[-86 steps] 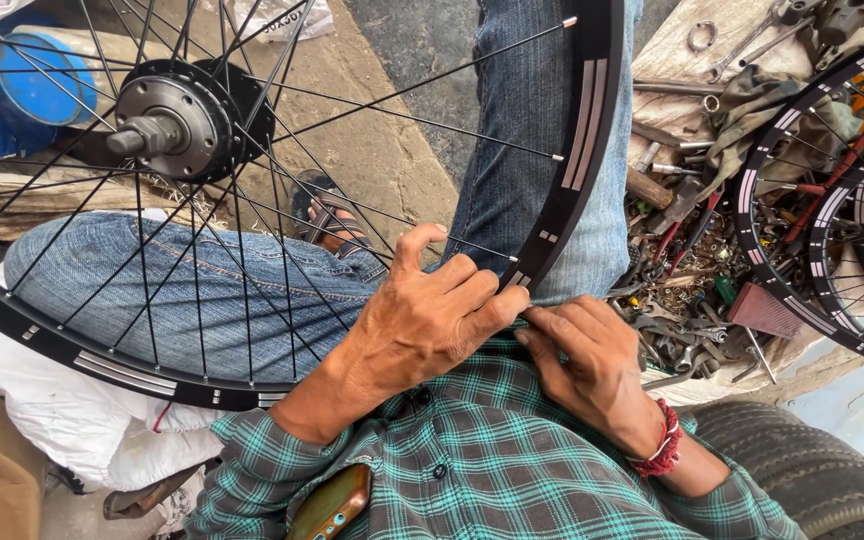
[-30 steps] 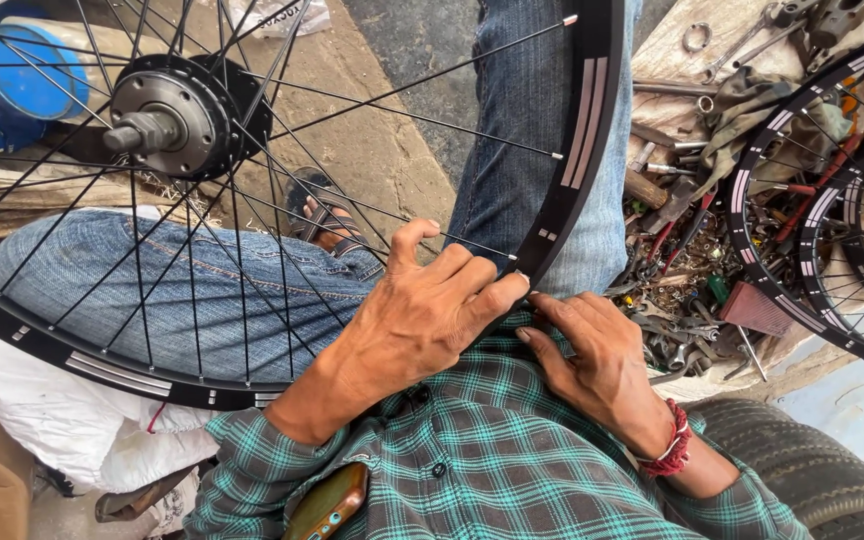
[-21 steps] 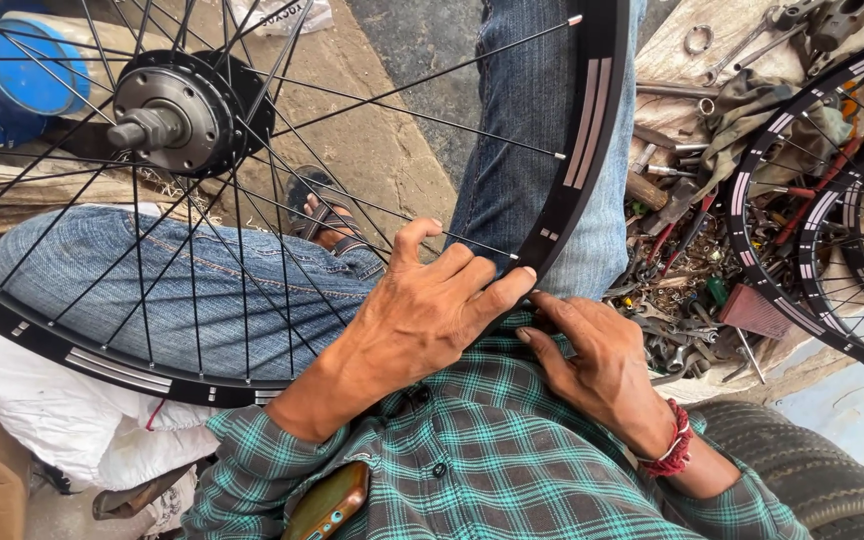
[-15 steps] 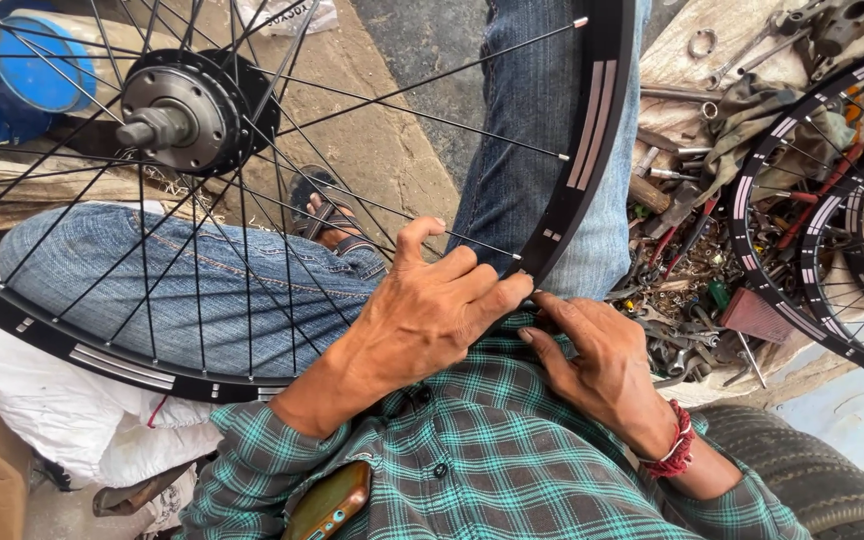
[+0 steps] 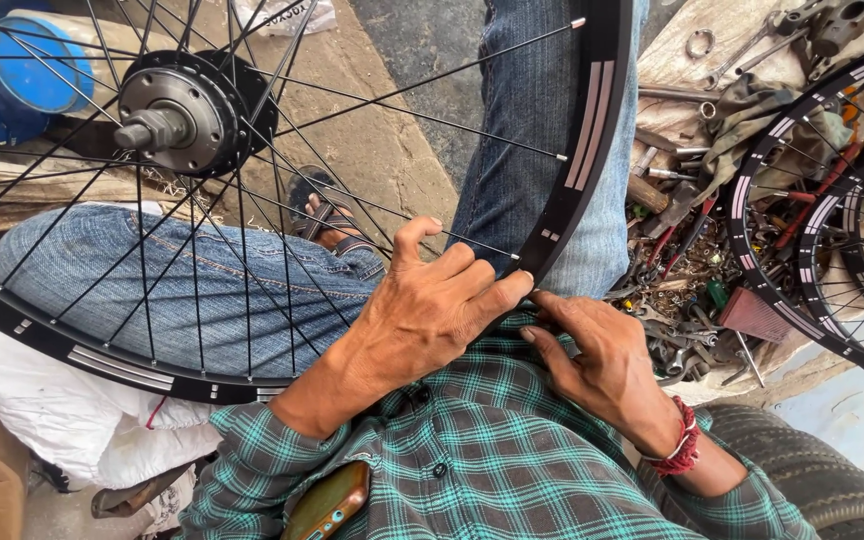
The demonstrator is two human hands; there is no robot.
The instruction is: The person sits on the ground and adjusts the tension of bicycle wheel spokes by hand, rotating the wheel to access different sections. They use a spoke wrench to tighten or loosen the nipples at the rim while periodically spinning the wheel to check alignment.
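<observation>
Black rim resting on lap, against shirt. Left hand closed over rim's near edge; right hand pinching at same spot, contents hidden. Probably spoke seating at rim. Next: fine fingertip work.

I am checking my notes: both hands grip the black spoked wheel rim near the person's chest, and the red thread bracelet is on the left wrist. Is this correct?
Not quite. The head view shows the red thread bracelet on the right wrist. The left hand and right hand do grip the black spoked wheel rim near the chest.
</observation>
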